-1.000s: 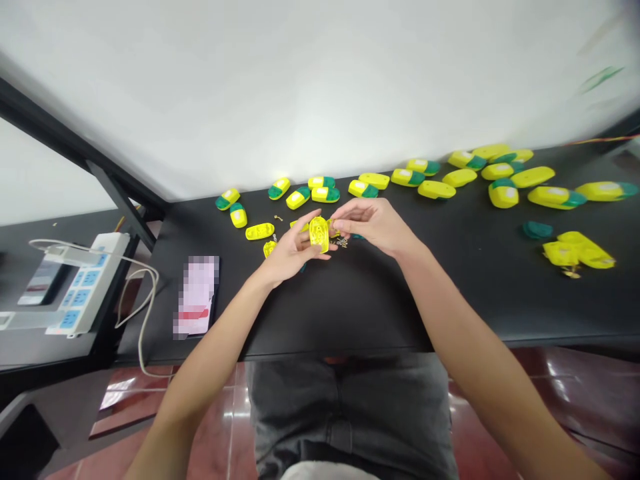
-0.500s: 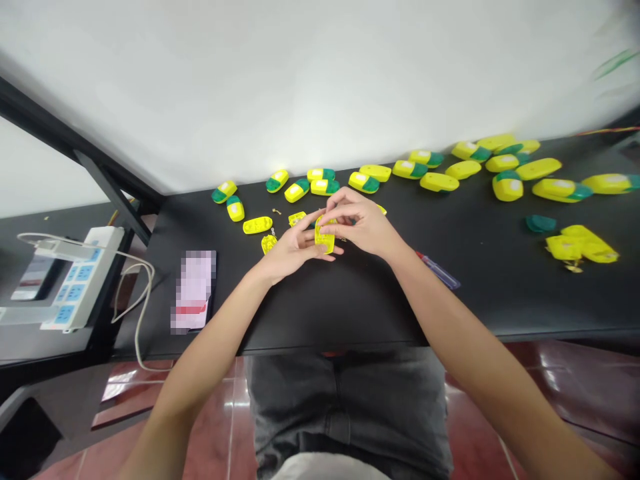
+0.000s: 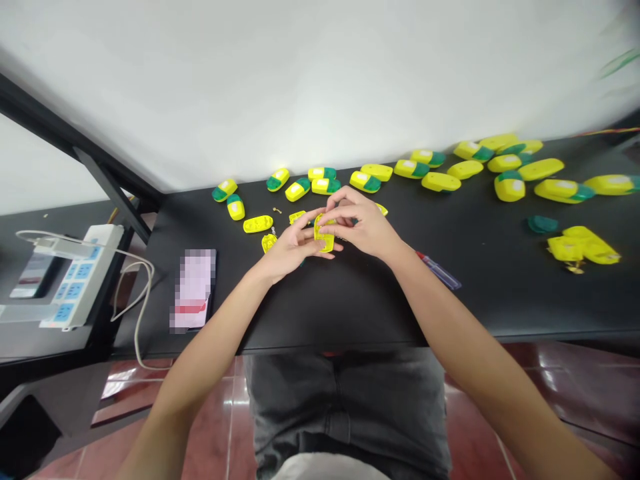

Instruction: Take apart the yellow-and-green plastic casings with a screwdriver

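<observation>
My left hand [image 3: 290, 250] grips a small yellow plastic shell [image 3: 324, 235] above the middle of the black table [image 3: 350, 300]. My right hand [image 3: 361, 225] meets it from the right, fingertips pinched on the shell's upper edge. What the pinch holds besides the shell is too small to make out. Loose yellow shell halves [image 3: 258, 224] and tiny metal bits lie just left of my hands.
A row of yellow and green finished pieces [image 3: 320, 181] runs along the table's back edge to the far right [image 3: 525, 170]. More yellow parts [image 3: 583, 245] and a green cap [image 3: 542, 224] lie right. A screwdriver [image 3: 440, 270] rests by my right wrist. A phone [image 3: 194, 290] and power strip [image 3: 75, 277] sit left.
My right hand came in from just right of the shell and closed its fingertips on it. The view shifted slightly, uncovering the screwdriver.
</observation>
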### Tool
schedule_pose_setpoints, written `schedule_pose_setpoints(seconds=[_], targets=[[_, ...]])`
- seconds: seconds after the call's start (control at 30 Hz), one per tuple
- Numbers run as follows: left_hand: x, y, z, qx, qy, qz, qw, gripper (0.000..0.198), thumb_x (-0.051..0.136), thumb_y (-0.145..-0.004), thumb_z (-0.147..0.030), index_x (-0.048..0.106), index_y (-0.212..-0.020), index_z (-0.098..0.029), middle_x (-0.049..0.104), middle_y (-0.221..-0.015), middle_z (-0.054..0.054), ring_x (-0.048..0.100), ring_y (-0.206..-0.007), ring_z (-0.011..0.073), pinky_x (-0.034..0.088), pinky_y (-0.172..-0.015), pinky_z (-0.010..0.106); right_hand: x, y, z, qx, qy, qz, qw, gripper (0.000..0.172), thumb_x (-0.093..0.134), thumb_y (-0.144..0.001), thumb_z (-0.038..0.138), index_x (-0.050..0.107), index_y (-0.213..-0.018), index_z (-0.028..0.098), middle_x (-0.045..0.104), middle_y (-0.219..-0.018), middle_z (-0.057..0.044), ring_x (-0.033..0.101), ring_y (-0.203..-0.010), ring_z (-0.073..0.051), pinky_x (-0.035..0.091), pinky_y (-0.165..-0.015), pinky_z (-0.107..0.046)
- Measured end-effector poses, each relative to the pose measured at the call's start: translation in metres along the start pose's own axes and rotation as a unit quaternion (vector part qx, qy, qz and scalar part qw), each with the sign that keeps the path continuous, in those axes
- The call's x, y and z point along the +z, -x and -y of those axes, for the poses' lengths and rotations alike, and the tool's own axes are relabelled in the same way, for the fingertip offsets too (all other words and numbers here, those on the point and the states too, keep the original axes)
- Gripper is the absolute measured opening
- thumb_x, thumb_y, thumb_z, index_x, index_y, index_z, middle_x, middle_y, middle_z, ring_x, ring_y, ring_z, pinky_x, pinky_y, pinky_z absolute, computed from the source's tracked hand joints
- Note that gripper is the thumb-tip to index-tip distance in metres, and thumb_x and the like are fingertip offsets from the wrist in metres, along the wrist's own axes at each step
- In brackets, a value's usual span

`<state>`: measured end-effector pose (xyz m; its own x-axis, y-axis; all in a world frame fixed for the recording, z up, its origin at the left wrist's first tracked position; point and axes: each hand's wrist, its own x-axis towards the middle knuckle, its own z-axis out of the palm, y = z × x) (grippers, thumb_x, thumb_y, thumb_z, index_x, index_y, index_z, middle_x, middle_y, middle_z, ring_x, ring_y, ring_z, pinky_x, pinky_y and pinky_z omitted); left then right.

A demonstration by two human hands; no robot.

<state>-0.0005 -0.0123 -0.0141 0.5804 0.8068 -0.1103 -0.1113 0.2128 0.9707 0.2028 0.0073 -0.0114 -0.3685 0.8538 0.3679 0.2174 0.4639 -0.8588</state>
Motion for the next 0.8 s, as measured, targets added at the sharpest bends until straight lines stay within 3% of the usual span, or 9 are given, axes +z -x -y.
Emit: schedule_pose_setpoints(seconds=[0.43,0.63,0.8], targets=[[0.0007,-0.0009,-0.0002,-0.003,0.032,0.002,0.999,0.069,0.079,-0.088,-0.032,0.048,-0.149,-0.026,0.075,-0.123,0.011,0.077,-0.105,0.0269,0.062,-0.094,0.044,0.0000,0.0010,-0.0030,-0.030,0.026,0.003,0.999,0.006,0.077,-0.088,0.034,0.080,-0.087,0.028,0.058,-0.105,-0.003,0.044,-0.066,-0.012,0.043,-0.062,-0.034],[-0.0004,-0.0013,0.0016,0.008,0.025,0.002,1.000,0.072,0.078,-0.089,-0.032,0.045,-0.152,-0.023,0.076,-0.119,0.011,0.077,-0.104,0.0274,0.060,-0.097,0.049,0.0018,0.0012,-0.0065,-0.070,0.038,-0.004,0.997,0.005,0.076,-0.090,0.029,0.080,-0.088,0.028,0.059,-0.104,-0.002,0.043,-0.063,-0.010,0.043,-0.059,-0.032],[-0.0002,-0.0018,0.0020,0.016,0.028,-0.003,0.999,0.067,0.079,-0.088,-0.030,0.050,-0.148,-0.025,0.077,-0.116,0.009,0.078,-0.098,0.0240,0.063,-0.091,0.042,0.0027,0.0016,-0.0053,-0.081,0.042,-0.012,0.996,0.005,0.076,-0.089,0.025,0.080,-0.088,0.027,0.058,-0.103,-0.002,0.043,-0.062,-0.009,0.043,-0.058,-0.031]])
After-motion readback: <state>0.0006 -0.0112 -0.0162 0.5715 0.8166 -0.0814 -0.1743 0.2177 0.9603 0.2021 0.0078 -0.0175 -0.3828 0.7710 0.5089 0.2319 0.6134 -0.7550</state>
